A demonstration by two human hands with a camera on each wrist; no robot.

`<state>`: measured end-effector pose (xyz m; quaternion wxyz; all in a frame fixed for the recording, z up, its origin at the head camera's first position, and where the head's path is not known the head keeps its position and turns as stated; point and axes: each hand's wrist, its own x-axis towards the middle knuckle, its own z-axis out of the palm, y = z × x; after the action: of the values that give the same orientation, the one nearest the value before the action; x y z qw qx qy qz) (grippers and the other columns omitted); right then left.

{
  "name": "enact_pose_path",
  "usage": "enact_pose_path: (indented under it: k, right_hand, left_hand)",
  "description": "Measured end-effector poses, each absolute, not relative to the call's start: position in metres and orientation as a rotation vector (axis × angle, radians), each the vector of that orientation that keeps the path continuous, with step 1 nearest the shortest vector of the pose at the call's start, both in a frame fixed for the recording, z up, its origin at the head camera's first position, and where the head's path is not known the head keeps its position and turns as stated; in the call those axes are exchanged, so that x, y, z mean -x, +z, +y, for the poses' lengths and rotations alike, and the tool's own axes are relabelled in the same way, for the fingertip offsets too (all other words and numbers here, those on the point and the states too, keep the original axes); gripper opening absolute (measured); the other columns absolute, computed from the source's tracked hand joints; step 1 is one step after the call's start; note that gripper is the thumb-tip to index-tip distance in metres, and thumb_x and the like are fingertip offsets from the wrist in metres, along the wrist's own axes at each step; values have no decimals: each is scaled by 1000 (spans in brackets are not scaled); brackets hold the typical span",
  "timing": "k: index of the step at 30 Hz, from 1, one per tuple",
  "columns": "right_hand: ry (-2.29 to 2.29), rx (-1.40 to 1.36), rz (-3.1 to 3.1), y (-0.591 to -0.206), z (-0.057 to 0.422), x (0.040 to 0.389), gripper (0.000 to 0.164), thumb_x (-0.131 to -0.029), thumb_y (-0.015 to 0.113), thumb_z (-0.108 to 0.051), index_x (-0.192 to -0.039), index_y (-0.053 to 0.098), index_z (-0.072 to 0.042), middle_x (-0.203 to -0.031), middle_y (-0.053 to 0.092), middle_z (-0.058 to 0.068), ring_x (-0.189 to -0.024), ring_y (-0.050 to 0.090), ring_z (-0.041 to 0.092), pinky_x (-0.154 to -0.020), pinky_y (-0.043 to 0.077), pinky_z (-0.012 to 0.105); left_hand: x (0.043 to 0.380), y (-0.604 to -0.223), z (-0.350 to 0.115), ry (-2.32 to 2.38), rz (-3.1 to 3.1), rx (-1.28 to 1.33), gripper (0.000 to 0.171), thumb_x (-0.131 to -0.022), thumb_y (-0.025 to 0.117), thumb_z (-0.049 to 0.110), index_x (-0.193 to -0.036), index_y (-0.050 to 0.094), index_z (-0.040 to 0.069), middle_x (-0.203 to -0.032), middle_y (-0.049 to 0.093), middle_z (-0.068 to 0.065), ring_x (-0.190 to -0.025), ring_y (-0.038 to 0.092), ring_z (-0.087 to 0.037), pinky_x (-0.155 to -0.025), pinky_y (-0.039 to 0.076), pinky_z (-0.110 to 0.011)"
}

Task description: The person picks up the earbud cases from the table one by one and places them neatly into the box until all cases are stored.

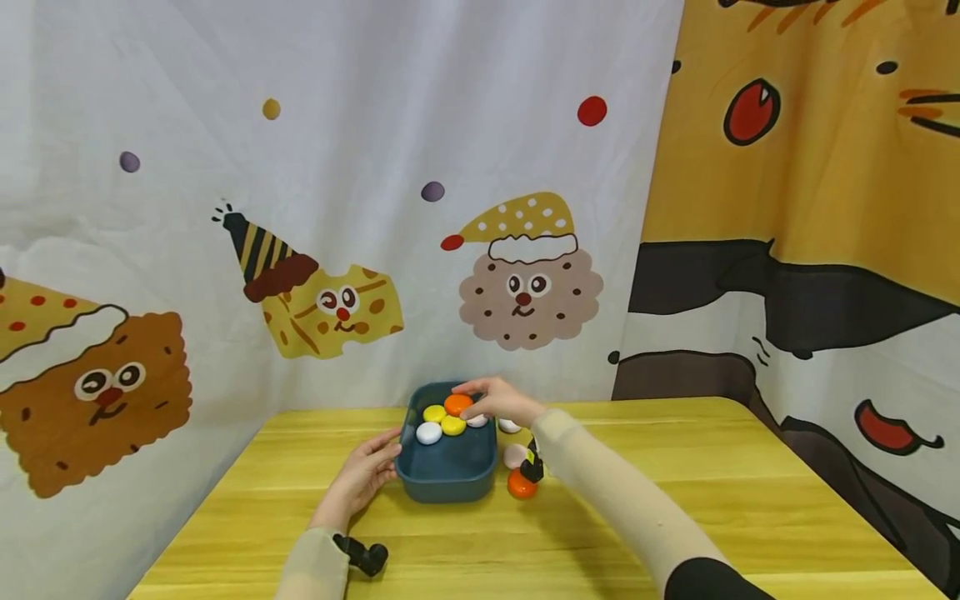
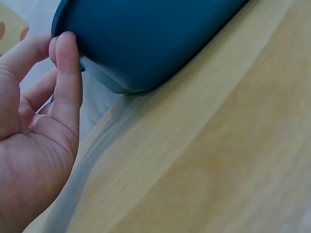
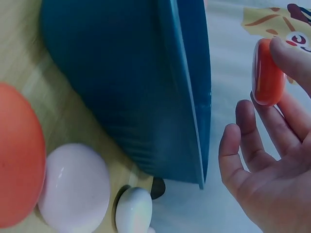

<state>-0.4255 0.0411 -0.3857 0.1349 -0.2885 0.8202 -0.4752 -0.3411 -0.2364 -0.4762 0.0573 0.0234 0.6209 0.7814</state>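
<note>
A dark blue-green plastic bin (image 1: 446, 492) stands on the wooden table. My left hand (image 1: 363, 475) holds it at the left rim, the thumb and fingers (image 2: 68, 58) at its edge in the left wrist view. Over the back of the bin, my right hand (image 1: 502, 400) pinches a glossy orange rounded disc (image 3: 268, 73) between thumb and fingers, above the rim in the right wrist view. Inside the bin lie two yellow discs, one at the front (image 1: 453, 426), a white disc (image 1: 429, 433) and a pale disc (image 1: 477, 421) partly behind the right hand.
Right of the bin, a second orange disc (image 1: 522, 485), a pale pink disc (image 3: 75, 189) and a white disc (image 3: 133, 211) lie on the table (image 1: 645, 517). A cartoon-printed curtain (image 1: 360, 125) hangs right behind the bin.
</note>
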Motion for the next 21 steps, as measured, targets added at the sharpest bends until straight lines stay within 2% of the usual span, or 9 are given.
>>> enact_pose_path:
  k: [4,11,21]
  right_hand:
    - [-1389,823,2332,-384,33,423,53,-82,78,-14,-132,62,-12,-129,58,4,-83,60,18,-75,54,37]
    - [-1357,828,2324,-385,20,420,55,-81,78,-12,-134,61,-12,-129,58,1,-98,57,17,-78,53,31]
    - [-1261,824,2377,-381,3,420,52,-82,78,-13,-132,62,-11,-128,60,2,-97,57,16,-83,51,39]
  left_hand:
    - [342,-476,-236,2380,1894,-44,58,-96,61,10,-147,37,-2,-93,56,-3,-63,55,-8,-63,52,-22]
    - [342,-478,-235,2380,1907,-36,57,-96,61,9,-146,38,-3,-93,58,-3,-64,56,-9,-63,53,-22]
    - [341,-476,-236,2351,1906,-80,60,-96,61,11,-148,35,-2,-92,59,-3,-65,56,-9,-65,52,-23]
